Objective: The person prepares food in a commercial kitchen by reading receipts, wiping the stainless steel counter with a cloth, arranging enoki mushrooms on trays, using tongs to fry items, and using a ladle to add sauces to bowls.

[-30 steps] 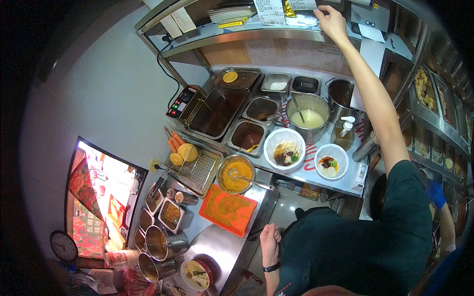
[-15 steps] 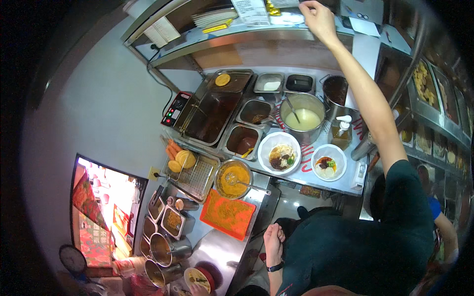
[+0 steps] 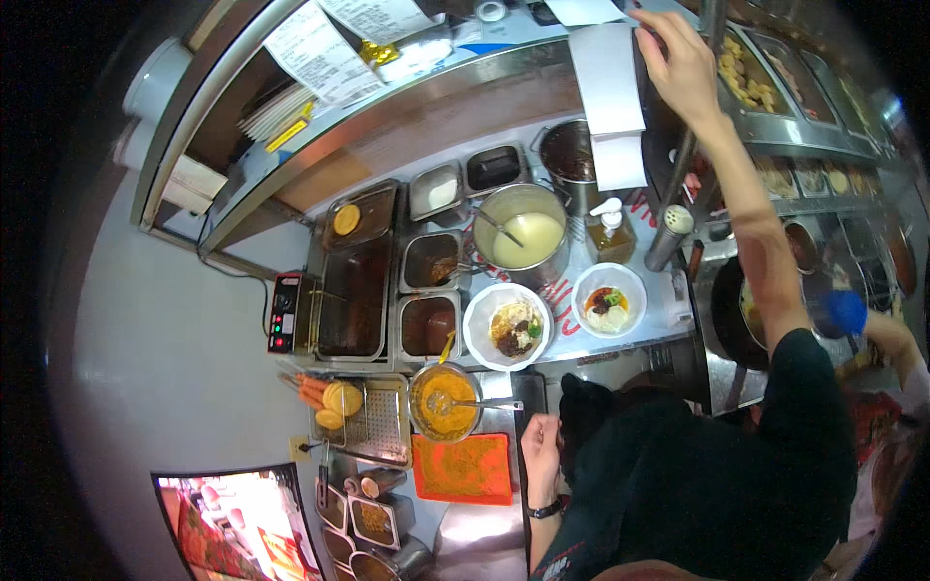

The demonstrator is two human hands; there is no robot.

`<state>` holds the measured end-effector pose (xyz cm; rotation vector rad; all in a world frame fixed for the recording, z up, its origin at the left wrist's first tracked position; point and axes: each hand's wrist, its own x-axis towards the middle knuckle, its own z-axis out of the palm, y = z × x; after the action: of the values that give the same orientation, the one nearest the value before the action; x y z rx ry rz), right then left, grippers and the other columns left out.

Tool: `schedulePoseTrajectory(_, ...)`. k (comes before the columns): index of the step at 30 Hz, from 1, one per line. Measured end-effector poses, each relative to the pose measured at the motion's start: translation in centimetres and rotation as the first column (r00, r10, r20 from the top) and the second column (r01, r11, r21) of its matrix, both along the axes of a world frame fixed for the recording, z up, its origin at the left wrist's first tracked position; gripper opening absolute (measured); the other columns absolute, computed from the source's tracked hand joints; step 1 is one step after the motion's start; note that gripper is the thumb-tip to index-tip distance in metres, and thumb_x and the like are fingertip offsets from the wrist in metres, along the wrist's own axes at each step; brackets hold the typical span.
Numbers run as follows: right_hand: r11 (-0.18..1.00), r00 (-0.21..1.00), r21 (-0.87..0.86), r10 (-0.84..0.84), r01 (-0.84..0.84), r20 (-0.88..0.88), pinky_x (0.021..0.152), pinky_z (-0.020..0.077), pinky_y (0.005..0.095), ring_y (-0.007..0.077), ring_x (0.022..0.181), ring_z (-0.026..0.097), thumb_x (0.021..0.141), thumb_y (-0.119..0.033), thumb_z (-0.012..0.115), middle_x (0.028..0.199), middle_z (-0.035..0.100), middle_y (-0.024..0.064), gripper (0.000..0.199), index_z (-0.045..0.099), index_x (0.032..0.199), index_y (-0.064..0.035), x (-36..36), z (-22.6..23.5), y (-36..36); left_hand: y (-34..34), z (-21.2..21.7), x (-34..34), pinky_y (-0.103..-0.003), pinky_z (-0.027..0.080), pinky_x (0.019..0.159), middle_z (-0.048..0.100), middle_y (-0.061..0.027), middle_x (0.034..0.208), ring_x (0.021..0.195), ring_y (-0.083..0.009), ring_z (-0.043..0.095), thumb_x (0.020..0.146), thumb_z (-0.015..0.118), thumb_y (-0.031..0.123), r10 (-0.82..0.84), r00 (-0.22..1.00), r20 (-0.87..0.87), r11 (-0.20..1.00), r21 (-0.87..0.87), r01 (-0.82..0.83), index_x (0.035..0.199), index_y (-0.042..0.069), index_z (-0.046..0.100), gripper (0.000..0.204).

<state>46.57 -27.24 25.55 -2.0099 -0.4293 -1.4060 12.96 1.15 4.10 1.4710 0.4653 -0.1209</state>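
My right hand (image 3: 678, 68) is raised to the shelf at the top, its thumb and fingers apart with nothing seen between them. Just left of it, a long blank white paper strip (image 3: 605, 82) hangs over the shelf edge. My left hand (image 3: 542, 453) is held low by my body with its fingers curled in, and no object shows in it. Close beyond it are a steel bowl of orange-yellow powder (image 3: 446, 418) with a ladle across it and a red tray (image 3: 465, 476) of the same powder. Two white bowls, one larger (image 3: 475, 339) and one smaller (image 3: 584, 315), hold seasonings on the counter.
Printed slips (image 3: 320, 53) lie along the shelf (image 3: 387, 107). Below stand a pot of pale liquid (image 3: 524, 242), a dark-filled pot (image 3: 570, 153), a pump bottle (image 3: 610, 237) and a fryer (image 3: 351, 300). At right, another person's arm (image 3: 896, 344) is beside a wok (image 3: 733, 310).
The view has turned, so the counter and slips sit further left. My right hand's fingers have spread from a closer pinch. My left hand stays low, still curled.
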Motion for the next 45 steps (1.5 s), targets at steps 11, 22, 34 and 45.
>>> schedulePoseTrajectory(11, 0.961, 0.765, 0.274, 0.199, -0.03, -0.612, 0.092, 0.0441, 0.0372, 0.0261, 0.107, 0.055, 0.08, -0.035, 0.069, 0.118, 0.055, 0.0191, 0.064, 0.044, 0.124, 0.0027, -0.8, -13.4, -3.5, 3.2, 4.9, 11.2, -0.021, 0.031, 0.05, 0.043, 0.0044, 0.061, 0.057, -0.0036, 0.036, 0.089, 0.06, 0.012, -0.468, 0.832, 0.299, 0.867, 0.338, 0.366, 0.081, 0.003, 0.055, 0.013)
schedulePoseTrajectory(22, 0.734, 0.439, 0.678, 0.619, -0.03, -0.651, 0.048, 0.038, 0.0184, 0.0074, 0.055, 0.054, 0.091, -0.021, 0.054, 0.072, 0.061, 0.0009, 0.015, 0.055, 0.086, -0.0065, -6.0, -6.3, 1.7, -1.9, 10.9, 26.7, -0.047, 0.036, 0.093, 0.037, -0.0149, 0.129, 0.119, -0.0345, 0.037, 0.066, 0.078, 0.021, -0.841, 0.214, 0.497, 0.426, 0.852, -0.303, 0.125, 0.018, 0.049, 0.065)
schedulePoseTrajectory(34, 0.75, 0.654, 0.527, 0.636, -0.4, -0.41, 0.053, 0.0407, 0.0223, 0.0112, 0.064, 0.052, 0.081, -0.023, 0.069, 0.083, 0.057, 0.0044, 0.027, 0.052, 0.096, -0.0079, -6.2, -2.6, -3.0, -3.7, 20.2, 29.6, -0.033, 0.046, 0.07, 0.063, -0.0089, 0.083, 0.078, -0.0235, 0.06, 0.072, 0.071, 0.003, -0.715, 0.017, 0.699, 0.698, 0.714, -0.044, 0.081, 0.003, 0.06, 0.014)
schedulePoseTrajectory(45, 0.885, 0.984, -0.456, 0.015, -0.096, -0.178, 0.102, 0.034, 0.0408, 0.0355, 0.123, 0.039, 0.074, -0.003, 0.06, 0.133, 0.042, 0.0157, 0.037, 0.061, 0.11, -0.0102, 3.1, 3.4, -2.7, 2.2, 22.1, 28.1, -0.023, 0.044, 0.075, 0.061, -0.0017, 0.086, 0.082, -0.0071, 0.055, 0.082, 0.064, 0.006, -0.651, 0.403, 0.644, 0.733, 0.395, 0.553, 0.097, 0.001, 0.056, 0.018)
